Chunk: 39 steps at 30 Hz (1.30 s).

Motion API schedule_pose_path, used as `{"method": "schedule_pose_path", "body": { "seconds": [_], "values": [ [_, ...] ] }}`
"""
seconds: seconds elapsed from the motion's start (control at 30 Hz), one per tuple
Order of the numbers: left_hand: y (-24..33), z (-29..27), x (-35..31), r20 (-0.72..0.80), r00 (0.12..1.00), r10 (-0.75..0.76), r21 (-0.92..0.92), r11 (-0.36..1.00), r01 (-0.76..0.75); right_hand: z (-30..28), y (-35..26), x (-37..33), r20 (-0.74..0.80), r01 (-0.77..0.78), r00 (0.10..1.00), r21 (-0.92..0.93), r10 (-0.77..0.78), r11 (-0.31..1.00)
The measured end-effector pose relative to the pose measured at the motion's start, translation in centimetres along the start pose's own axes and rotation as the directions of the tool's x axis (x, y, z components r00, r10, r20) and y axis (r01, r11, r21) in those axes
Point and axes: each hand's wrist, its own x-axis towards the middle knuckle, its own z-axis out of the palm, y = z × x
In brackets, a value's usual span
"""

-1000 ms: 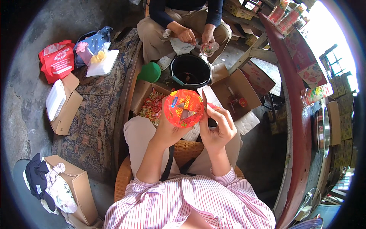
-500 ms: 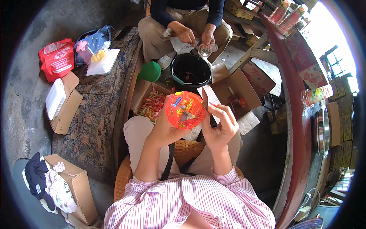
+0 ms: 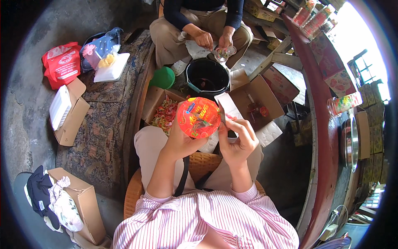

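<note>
In front of my lap my left hand (image 3: 179, 144) is wrapped round a round container whose red top (image 3: 199, 118) has yellow print and faces up. At the container's right edge, my right hand (image 3: 238, 139) pinches a small knife with a narrow dark blade (image 3: 222, 113). The blade stands close along the rim; whether it cuts into the edge I cannot tell. Below the container, a cardboard box (image 3: 147, 103) holds red and green scraps (image 3: 165, 115).
Opposite me a seated person's hands (image 3: 214, 41) hold a clear jar (image 3: 224, 53) above a black bucket (image 3: 207, 76). An open carton (image 3: 265, 97) stands right, beside a red-edged bench (image 3: 321, 124) carrying jars. Left are a patterned mat (image 3: 99, 128), a red bag (image 3: 62, 66) and boxes.
My left hand has shifted the container slightly left and turned its top. The knife and my right hand stay beside its edge. Across from me, the person's jar has tipped a little.
</note>
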Motion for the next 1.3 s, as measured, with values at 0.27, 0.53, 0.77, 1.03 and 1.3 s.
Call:
{"method": "schedule_pose_path", "body": {
  "seconds": [0.27,0.53,0.77,1.03,1.3],
  "values": [
    [0.3,0.7,0.1,-0.054,0.998,0.044,-0.045,0.998,-0.047,-0.2,0.2,0.2,0.014,-0.028,0.999,-0.015,0.029,0.999],
    [0.4,0.2,0.2,-0.022,0.999,0.032,0.049,0.998,-0.031,-0.1,0.2,-0.2,-0.011,-0.015,1.000,0.006,0.015,1.000],
    [0.5,0.3,0.1,0.020,0.997,0.075,0.156,0.985,-0.077,0.0,0.5,0.2,0.007,0.012,1.000,-0.051,-0.012,0.999],
    [1.6,0.3,0.2,-0.015,0.999,0.038,0.059,0.998,-0.037,-0.6,0.7,0.2,0.076,-0.020,0.997,0.024,0.018,1.000],
    [2.0,0.2,0.5,0.065,0.995,0.077,0.065,0.995,-0.081,-0.5,0.5,0.6,0.066,-0.035,0.997,0.019,0.034,0.999]
  ]
}}
